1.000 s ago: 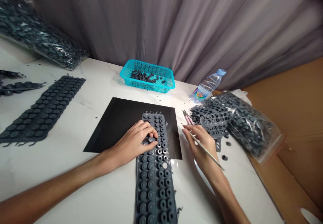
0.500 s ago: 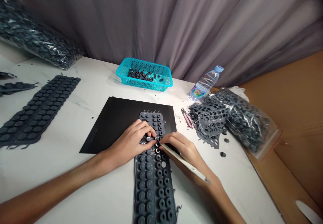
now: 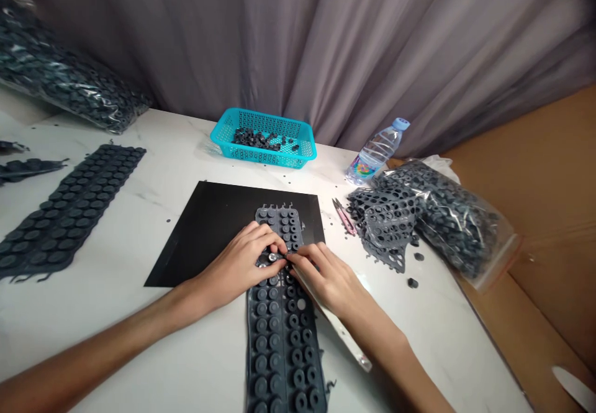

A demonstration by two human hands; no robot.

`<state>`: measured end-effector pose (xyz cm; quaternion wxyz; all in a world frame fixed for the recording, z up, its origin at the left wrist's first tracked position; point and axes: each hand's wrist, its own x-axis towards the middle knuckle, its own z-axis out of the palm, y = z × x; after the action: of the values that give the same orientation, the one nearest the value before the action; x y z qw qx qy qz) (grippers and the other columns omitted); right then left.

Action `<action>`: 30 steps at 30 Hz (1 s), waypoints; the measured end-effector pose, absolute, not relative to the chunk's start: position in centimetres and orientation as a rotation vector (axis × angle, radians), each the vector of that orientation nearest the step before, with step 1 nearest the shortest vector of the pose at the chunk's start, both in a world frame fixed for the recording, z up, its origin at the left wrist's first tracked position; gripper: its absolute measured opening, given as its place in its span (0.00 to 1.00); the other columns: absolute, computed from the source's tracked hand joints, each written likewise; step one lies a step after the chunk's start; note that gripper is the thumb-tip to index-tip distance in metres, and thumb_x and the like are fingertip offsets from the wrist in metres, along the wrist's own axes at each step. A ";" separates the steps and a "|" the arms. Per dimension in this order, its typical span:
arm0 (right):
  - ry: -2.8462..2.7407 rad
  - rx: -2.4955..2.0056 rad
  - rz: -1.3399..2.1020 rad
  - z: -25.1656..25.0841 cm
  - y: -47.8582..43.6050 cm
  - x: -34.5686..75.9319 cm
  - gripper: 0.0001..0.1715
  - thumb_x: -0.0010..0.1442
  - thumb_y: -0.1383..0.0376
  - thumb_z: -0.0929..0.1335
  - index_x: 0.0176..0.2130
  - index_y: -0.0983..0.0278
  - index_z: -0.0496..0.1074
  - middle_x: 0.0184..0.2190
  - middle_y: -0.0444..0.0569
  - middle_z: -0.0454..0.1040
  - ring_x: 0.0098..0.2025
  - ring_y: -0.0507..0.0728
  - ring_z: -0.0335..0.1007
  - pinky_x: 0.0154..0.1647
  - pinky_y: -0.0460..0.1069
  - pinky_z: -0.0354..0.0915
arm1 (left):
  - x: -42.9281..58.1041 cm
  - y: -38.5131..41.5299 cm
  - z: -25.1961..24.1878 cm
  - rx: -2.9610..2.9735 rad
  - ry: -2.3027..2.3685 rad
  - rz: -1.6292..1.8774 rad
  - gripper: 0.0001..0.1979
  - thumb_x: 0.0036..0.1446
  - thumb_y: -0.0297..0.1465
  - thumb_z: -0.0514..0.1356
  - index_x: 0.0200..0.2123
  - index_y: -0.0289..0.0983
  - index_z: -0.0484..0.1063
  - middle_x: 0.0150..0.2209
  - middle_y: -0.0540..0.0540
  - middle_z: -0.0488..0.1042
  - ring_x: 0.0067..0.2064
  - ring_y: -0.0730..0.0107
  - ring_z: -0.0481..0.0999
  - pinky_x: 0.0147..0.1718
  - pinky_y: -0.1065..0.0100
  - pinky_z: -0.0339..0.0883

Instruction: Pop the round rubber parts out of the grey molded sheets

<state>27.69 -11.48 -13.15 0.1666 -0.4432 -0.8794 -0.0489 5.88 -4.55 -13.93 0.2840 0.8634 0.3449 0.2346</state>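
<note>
One dark studded strip [image 3: 263, 342] lies lengthwise on the white worktop [image 3: 195, 372], its far end over a black sheet [image 3: 200, 233]. The left hand [image 3: 244, 253] bends over the strip, thumb and fingers drawn close; whether they grip anything is unclear. The right hand [image 3: 329, 278] pinches a slim pale tool [image 3: 352, 346], its fingertips just beside the left's.

Strip [image 3: 282, 338] runs half over the mat [image 3: 205, 233], basket [image 3: 265, 158] sits behind, bottle [image 3: 378, 150] and snips [image 3: 343, 217] off right, second strip [image 3: 77, 208] way left.
</note>
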 end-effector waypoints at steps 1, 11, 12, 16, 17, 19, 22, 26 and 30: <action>-2.520 -1.253 -0.161 -13.1 -11.6 27.7 0.13 0.73 0.68 0.64 0.55 0.68 0.70 0.43 0.55 0.74 0.43 0.61 0.70 0.41 0.54 0.71 | 5.9 -4.5 -14.0 2.311 0.922 0.624 0.02 0.64 0.30 0.62 0.40 0.40 0.73 0.39 0.51 0.72 0.45 0.63 0.68 0.48 0.61 0.63; -2.282 -1.394 -0.135 -13.5 -11.3 27.2 0.15 0.75 0.66 0.60 0.58 0.68 0.65 0.49 0.59 0.72 0.47 0.62 0.71 0.45 0.55 0.72 | 6.0 -4.6 -13.9 2.328 0.934 0.578 0.03 0.64 0.31 0.63 0.40 0.40 0.73 0.40 0.50 0.72 0.46 0.63 0.68 0.50 0.60 0.62; -2.178 -1.473 -0.130 -13.7 -11.1 27.5 0.16 0.75 0.65 0.60 0.58 0.67 0.64 0.50 0.60 0.71 0.47 0.61 0.72 0.45 0.55 0.73 | 6.0 -4.7 -13.8 2.328 0.937 0.570 0.03 0.64 0.32 0.62 0.40 0.40 0.73 0.40 0.50 0.72 0.45 0.63 0.68 0.50 0.59 0.62; -1.897 -1.810 -0.124 -13.8 -10.8 30.1 0.15 0.75 0.60 0.58 0.56 0.63 0.65 0.49 0.58 0.69 0.43 0.62 0.74 0.42 0.56 0.72 | 5.9 -4.7 -13.6 2.311 0.933 0.555 0.03 0.64 0.33 0.61 0.40 0.40 0.73 0.39 0.50 0.72 0.45 0.63 0.69 0.50 0.59 0.62; -1.899 -1.844 -0.093 -13.7 -10.8 30.8 0.15 0.75 0.59 0.58 0.55 0.62 0.66 0.48 0.56 0.70 0.42 0.62 0.74 0.41 0.56 0.71 | 5.8 -4.7 -13.5 2.309 0.928 0.553 0.03 0.64 0.33 0.61 0.40 0.40 0.73 0.39 0.50 0.72 0.45 0.63 0.69 0.50 0.59 0.61; -1.901 -1.869 -0.023 -13.6 -10.8 31.8 0.16 0.74 0.58 0.59 0.56 0.61 0.66 0.46 0.55 0.70 0.41 0.61 0.73 0.40 0.56 0.70 | 5.7 -4.7 -13.3 2.311 0.912 0.553 0.03 0.65 0.33 0.61 0.40 0.40 0.73 0.40 0.50 0.72 0.45 0.63 0.69 0.50 0.59 0.61; -1.929 -1.791 0.157 -13.1 -10.9 31.7 0.21 0.74 0.58 0.60 0.62 0.61 0.62 0.43 0.53 0.72 0.38 0.59 0.72 0.40 0.55 0.70 | 5.7 -4.7 -12.9 2.317 0.906 0.542 0.03 0.65 0.32 0.60 0.41 0.40 0.71 0.40 0.50 0.72 0.45 0.62 0.69 0.50 0.59 0.61; -2.039 -1.517 0.429 -12.3 -11.1 30.0 0.18 0.72 0.60 0.64 0.59 0.60 0.65 0.41 0.51 0.75 0.40 0.58 0.73 0.42 0.53 0.72 | 5.5 -5.0 -12.7 2.314 0.897 0.518 0.04 0.65 0.32 0.59 0.41 0.40 0.68 0.41 0.49 0.71 0.46 0.62 0.68 0.50 0.59 0.61; -2.121 -1.296 0.483 -11.9 -11.3 29.0 0.07 0.71 0.63 0.67 0.47 0.61 0.71 0.41 0.51 0.76 0.43 0.58 0.73 0.45 0.52 0.71 | 5.3 -5.4 -12.8 2.322 0.877 0.514 0.04 0.66 0.34 0.59 0.41 0.40 0.68 0.41 0.49 0.71 0.46 0.62 0.69 0.49 0.59 0.61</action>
<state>28.99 -11.26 -11.93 0.3001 -0.4883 -0.7990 0.1820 5.26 -5.40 -12.81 0.2987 0.8742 0.3302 0.1935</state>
